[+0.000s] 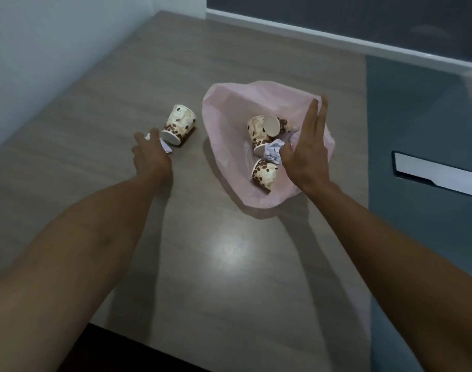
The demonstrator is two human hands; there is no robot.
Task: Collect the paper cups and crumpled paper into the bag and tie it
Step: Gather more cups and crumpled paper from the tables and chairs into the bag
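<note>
Tabletop: grey-brown wood-grain tabletop (229, 264) carrying everything.
Left hand: left hand (149, 154), fingers curled onto a small white crumpled paper wad (165, 146), which shows at its fingertips.
Loose cup: coffee-bean-print paper cup (179, 124) lying on its side, touching the wad at the hand's 1 o'clock.
Bag: thin pink plastic bag (229, 103), mouth spread wide at the cup's 3 o'clock, holding three bean-print cups (257, 130) and a white crumpled paper (273, 153).
Right hand: right hand (306, 146) over the bag's 3 o'clock side, fingers straight, holding nothing.
</note>
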